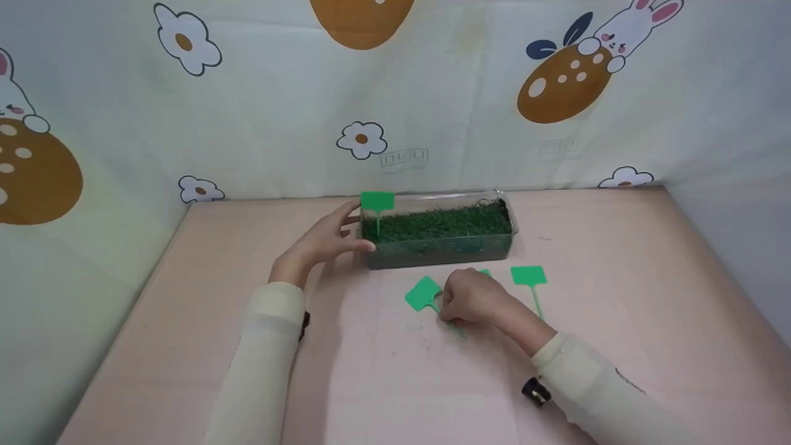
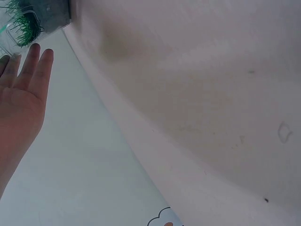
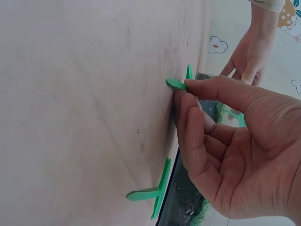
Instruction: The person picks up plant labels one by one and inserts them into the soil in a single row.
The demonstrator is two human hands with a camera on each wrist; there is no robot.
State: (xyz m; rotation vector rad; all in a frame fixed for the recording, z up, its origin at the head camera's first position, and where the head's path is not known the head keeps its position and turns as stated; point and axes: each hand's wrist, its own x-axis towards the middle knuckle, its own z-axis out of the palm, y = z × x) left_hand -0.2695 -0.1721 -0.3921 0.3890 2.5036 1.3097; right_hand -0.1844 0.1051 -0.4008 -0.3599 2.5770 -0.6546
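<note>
A clear plastic tray [image 1: 439, 252] of green grass [image 1: 445, 224] stands near the back wall. One green plant label [image 1: 377, 201] is upright in the grass at its left end. My left hand [image 1: 324, 240] spreads about that end, thumb at the front corner; its fingers look straight in the left wrist view [image 2: 29, 75]. In front of the tray my right hand [image 1: 476, 296] pinches the stem of another green plant label [image 1: 423, 293] between thumb and fingertips. In the right wrist view, that label's pointed stem [image 3: 175, 84] pokes out past the fingertips.
To the right of my right hand lies a green plant label [image 1: 529, 275], and a further label [image 1: 486, 272] shows partly behind the knuckles. The pale pink table [image 1: 395, 395] meets a printed cloth wall [image 1: 272, 123] behind the tray. Small dark crumbs dot the tabletop.
</note>
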